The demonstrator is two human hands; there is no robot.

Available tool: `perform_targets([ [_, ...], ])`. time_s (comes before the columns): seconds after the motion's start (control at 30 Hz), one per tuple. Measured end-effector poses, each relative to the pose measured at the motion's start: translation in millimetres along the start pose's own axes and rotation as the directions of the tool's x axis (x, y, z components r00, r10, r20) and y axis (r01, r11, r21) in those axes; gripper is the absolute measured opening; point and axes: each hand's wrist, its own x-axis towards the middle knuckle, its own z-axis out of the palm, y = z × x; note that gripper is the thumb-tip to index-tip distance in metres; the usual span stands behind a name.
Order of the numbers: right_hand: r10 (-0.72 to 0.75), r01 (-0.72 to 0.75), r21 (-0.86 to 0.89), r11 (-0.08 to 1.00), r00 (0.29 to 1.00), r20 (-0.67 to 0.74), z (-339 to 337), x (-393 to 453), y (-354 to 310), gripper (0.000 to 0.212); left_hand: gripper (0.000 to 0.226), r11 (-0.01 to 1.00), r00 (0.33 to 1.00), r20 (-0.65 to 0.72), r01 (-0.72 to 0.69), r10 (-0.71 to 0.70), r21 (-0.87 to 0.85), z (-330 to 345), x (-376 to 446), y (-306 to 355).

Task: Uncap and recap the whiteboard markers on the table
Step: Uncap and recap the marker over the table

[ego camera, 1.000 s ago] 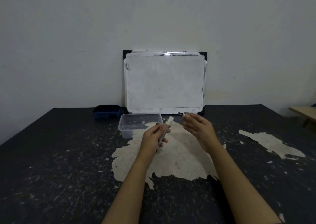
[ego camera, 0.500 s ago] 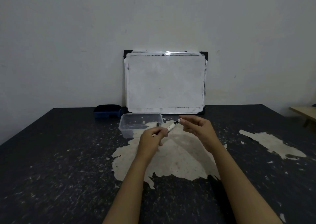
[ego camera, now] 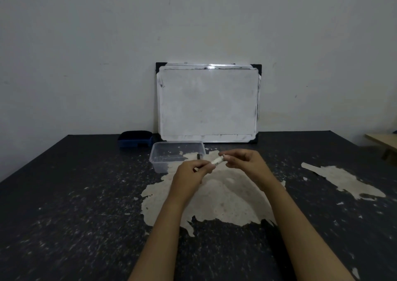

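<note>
A white whiteboard marker (ego camera: 217, 161) is held between both hands above the worn patch of the table. My left hand (ego camera: 191, 175) grips its barrel at the near end. My right hand (ego camera: 247, 164) pinches the far end, where the dark cap (ego camera: 224, 156) meets the barrel; my fingers hide most of the cap. A small dark object (ego camera: 198, 156), perhaps another marker or cap, shows at the right end of the clear plastic container (ego camera: 163, 151).
A whiteboard (ego camera: 208, 102) leans against the wall at the table's back. A dark blue eraser box (ego camera: 135, 139) sits left of it. The black table (ego camera: 64, 205) has pale worn patches. A wooden bench edge (ego camera: 384, 141) shows at far right.
My hands have come together. The right hand, which held the cap apart from the marker, now has it at the marker's tip. The marker has tilted flatter.
</note>
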Motion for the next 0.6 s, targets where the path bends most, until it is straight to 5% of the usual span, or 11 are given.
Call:
perform_targets([
  [0.23, 0.042, -0.050, -0.070, 0.996, 0.992, -0.117, 8.8, 2.7, 11.3, 0.016, 0.031, 0.947, 0.985, -0.098, -0.103, 0.139, 0.304, 3.9, -0.4, -4.0],
  [0.43, 0.165, -0.172, -0.041, 0.984, 0.977, -0.135, 19.5, 1.4, 21.6, 0.012, 0.029, 0.704, 0.943, 0.032, -0.269, 0.331, 0.657, -2.8, 0.3, -4.4],
  [0.6, 0.110, -0.107, 0.034, 0.994, 0.990, -0.089, 23.0, 1.1, 13.8, 0.021, 0.027, 0.915, 0.997, -0.039, -0.047, 0.069, 0.402, -8.1, 3.3, -3.0],
])
